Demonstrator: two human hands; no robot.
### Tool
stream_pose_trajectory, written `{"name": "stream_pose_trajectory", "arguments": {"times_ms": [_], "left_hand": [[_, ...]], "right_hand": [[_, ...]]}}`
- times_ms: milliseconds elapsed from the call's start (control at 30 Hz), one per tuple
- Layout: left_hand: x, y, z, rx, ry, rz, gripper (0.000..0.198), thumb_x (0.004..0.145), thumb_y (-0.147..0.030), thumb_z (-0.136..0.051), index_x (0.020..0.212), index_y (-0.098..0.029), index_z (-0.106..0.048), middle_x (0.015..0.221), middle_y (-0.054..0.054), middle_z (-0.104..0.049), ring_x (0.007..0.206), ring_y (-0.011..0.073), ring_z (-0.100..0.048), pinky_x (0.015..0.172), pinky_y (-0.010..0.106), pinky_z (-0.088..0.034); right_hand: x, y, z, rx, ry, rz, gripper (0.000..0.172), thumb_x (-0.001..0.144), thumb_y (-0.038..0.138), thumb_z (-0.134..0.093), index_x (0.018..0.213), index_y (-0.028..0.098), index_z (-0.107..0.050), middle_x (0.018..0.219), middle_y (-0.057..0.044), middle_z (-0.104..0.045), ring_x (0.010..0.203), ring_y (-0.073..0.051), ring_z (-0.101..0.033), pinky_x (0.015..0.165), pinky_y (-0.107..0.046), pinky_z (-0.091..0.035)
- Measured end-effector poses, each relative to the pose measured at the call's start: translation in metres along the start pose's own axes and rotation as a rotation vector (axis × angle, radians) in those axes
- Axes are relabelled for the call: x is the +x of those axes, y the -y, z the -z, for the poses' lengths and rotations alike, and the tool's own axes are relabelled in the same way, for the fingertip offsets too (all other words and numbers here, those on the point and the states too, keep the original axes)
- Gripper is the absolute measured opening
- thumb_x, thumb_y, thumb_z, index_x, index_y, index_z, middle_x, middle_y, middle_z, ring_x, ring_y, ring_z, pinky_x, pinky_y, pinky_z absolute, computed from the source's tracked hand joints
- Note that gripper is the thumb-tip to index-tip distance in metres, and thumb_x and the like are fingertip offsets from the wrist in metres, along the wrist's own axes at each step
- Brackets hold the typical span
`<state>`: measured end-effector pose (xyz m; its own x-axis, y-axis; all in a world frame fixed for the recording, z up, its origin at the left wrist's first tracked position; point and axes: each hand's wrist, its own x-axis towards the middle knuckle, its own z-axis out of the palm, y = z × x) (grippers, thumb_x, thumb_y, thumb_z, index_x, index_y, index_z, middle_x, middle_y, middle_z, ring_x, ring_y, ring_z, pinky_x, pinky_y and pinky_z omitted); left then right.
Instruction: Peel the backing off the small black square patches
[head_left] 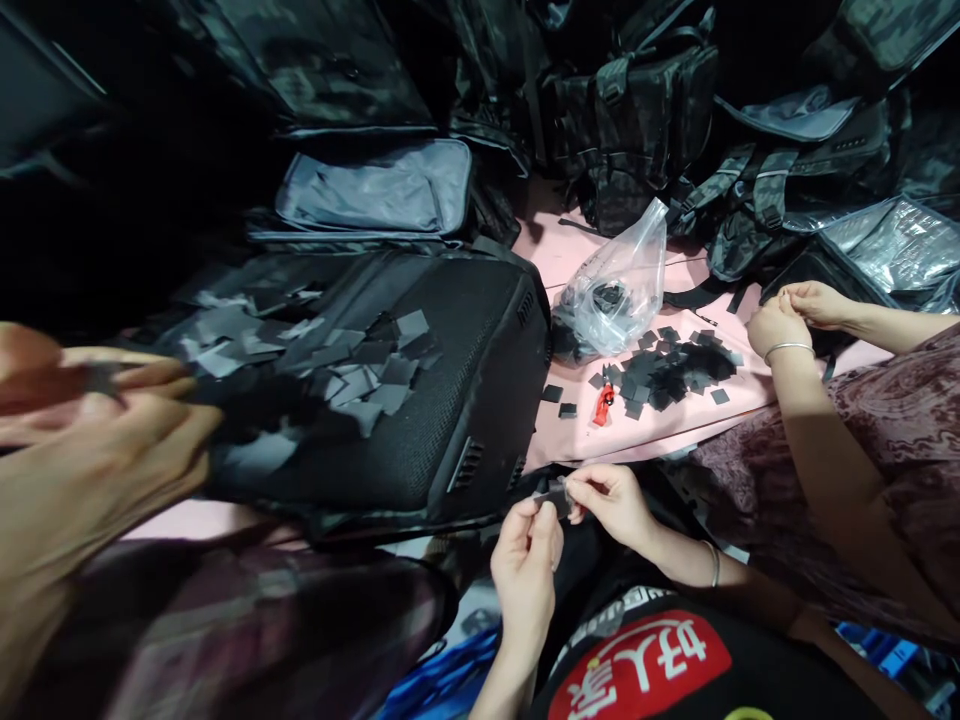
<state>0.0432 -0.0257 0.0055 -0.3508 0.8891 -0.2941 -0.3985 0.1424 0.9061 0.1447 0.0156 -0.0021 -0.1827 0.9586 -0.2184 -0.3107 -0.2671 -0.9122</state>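
My left hand [525, 560] and my right hand [609, 498] are close together low in the middle of the view, both pinching one small black square piece [553, 492] between the fingertips. A thin bangle sits on my right wrist. Just beyond my hands lies a black backpack [442, 400] on its side, with several grey and black square pieces [352, 370] scattered on top. A heap of black squares [675, 365] lies on the pink table [570, 260], beyond my right hand.
A clear plastic bag [619, 285] holding black pieces stands behind the heap, with a small red object [604, 402] in front of it. A co-worker's hands [787, 320] work at the right. Another person's blurred hands [97, 450] are at the left. Dark backpacks [630, 110] are piled behind.
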Motion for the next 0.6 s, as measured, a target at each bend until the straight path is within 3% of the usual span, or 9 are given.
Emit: {"name": "stream_pose_trajectory", "arguments": {"times_ms": [133, 267, 500, 600], "left_hand": [[0.0, -0.003, -0.005, -0.043, -0.007, -0.021, 0.028, 0.07, -0.037, -0.073, 0.077, -0.018, -0.053, 0.052, -0.009, -0.036, 0.04, 0.0028, -0.028, 0.039, 0.015, -0.026], [0.004, -0.006, -0.006, -0.072, 0.009, 0.025, 0.028, 0.072, -0.035, -0.072, 0.073, -0.018, -0.05, 0.049, -0.01, -0.029, 0.04, 0.0029, -0.025, 0.038, 0.015, -0.024], [0.005, 0.001, -0.005, -0.024, -0.023, -0.027, 0.03, 0.07, -0.038, -0.074, 0.074, -0.017, -0.053, 0.053, -0.009, -0.035, 0.043, 0.0033, -0.029, 0.039, 0.014, -0.025], [0.003, 0.002, -0.004, -0.021, -0.006, -0.039, 0.028, 0.07, -0.037, -0.073, 0.076, -0.018, -0.054, 0.053, -0.008, -0.038, 0.042, 0.0035, -0.03, 0.039, 0.015, -0.025]], "right_hand": [[0.007, 0.001, 0.001, -0.008, -0.149, -0.009, 0.031, 0.073, 0.045, -0.064, 0.072, 0.015, -0.065, 0.056, -0.001, -0.06, 0.047, -0.012, -0.056, 0.042, -0.022, -0.047], [0.01, 0.004, 0.006, -0.083, -0.265, 0.068, 0.024, 0.072, 0.039, -0.066, 0.067, 0.015, -0.064, 0.057, -0.002, -0.061, 0.047, -0.011, -0.056, 0.042, -0.021, -0.046], [-0.006, 0.023, 0.008, -0.364, -0.108, 0.267, 0.012, 0.075, 0.025, -0.063, 0.08, 0.021, -0.074, 0.082, -0.005, -0.071, 0.068, -0.016, -0.063, 0.068, -0.029, -0.053], [-0.006, 0.021, 0.007, -0.359, -0.075, 0.228, 0.014, 0.072, 0.026, -0.068, 0.083, 0.019, -0.074, 0.078, -0.005, -0.07, 0.066, -0.016, -0.062, 0.065, -0.028, -0.052]]}}
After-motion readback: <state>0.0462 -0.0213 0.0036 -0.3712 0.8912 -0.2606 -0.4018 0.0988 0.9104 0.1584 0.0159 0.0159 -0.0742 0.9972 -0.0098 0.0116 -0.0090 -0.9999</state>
